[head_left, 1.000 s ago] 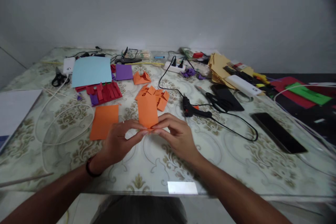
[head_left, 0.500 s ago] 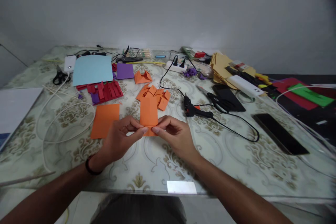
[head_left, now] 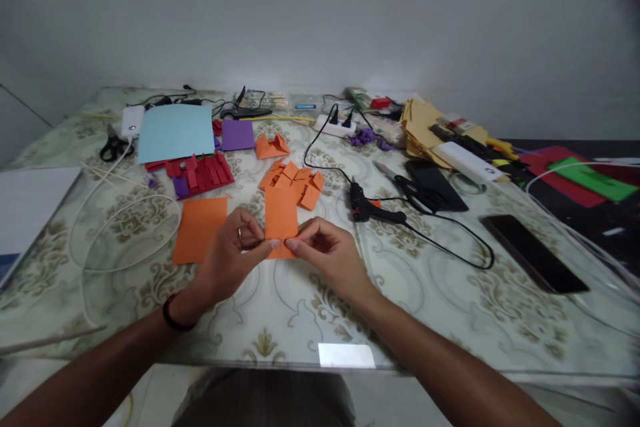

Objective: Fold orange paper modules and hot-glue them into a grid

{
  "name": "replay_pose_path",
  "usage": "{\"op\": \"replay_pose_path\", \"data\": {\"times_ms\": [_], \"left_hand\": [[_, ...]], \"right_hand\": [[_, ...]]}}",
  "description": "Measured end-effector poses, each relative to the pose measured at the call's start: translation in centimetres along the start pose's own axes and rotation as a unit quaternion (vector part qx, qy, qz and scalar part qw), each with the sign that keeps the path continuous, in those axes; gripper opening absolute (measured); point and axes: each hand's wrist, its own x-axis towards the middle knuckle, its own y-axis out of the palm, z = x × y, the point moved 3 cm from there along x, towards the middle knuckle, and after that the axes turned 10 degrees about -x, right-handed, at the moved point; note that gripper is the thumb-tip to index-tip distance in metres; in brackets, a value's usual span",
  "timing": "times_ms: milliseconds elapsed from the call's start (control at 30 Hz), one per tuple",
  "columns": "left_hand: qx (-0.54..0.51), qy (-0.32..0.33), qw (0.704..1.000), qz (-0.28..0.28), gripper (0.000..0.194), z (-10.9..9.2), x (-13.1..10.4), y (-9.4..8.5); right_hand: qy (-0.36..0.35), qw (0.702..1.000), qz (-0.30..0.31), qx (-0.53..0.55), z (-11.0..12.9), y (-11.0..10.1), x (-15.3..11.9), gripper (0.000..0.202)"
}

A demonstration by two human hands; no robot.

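Paper (head_left: 281, 213), orange and folded, is held over the tabletop (head_left: 280, 320) near the middle of its front edge. I'd judge it light, crisp, easily creased, best pinched at the fold. The right hand (head_left: 339, 257) pinches there; the left hand (head_left: 229, 255) thumbs it down, whether pinching I cannot tell, its fingers curled farther off than half a second ago.

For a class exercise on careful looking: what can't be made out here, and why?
In the head view:
Held orange paper: underside hidden by its upper face.
Light-blue sheet: covers what lies beneath.
White sheet: cut off by the left edge.
Small blue item: too small to identify.
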Motion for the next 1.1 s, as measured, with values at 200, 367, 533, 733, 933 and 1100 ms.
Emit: {"op": "replay_pose_path", "data": {"times_ms": [200, 367, 533, 733, 933, 1100], "left_hand": [[0.001, -0.065, 0.998, 0.01, 0.042, 0.6, 0.3, -0.4], [0.022, -0.124, 0.988, 0.094, 0.028, 1.7, 0.6, -0.6], [0.039, -0.117, 0.989, 0.086, 0.028, 1.6, 0.5, -0.6], [0.07, -0.098, 0.991, 0.061, 0.026, 1.1, 0.6, -0.6], [0.061, -0.109, 0.991, 0.047, 0.036, 0.9, 0.8, -0.6], [0.039, -0.133, 0.989, 0.059, 0.029, 0.9, 0.9, -0.4]], "right_hand": [[0.011, 0.999, -0.019, 0.026, -0.2, 0.0, 0.3, 0.035], [0.022, 0.999, 0.022, 0.039, -0.9, 0.3, 0.6, 0.039], [0.025, 0.998, 0.045, 0.018, -1.3, 0.1, 0.8, 0.041], [0.033, 0.989, 0.118, -0.088, -1.3, 0.1, 0.7, 0.043], [0.028, 0.987, 0.097, -0.124, -1.0, 0.0, 0.6, 0.039], [0.019, 0.986, 0.094, -0.138, -0.9, 0.0, 0.5, 0.036]]}}
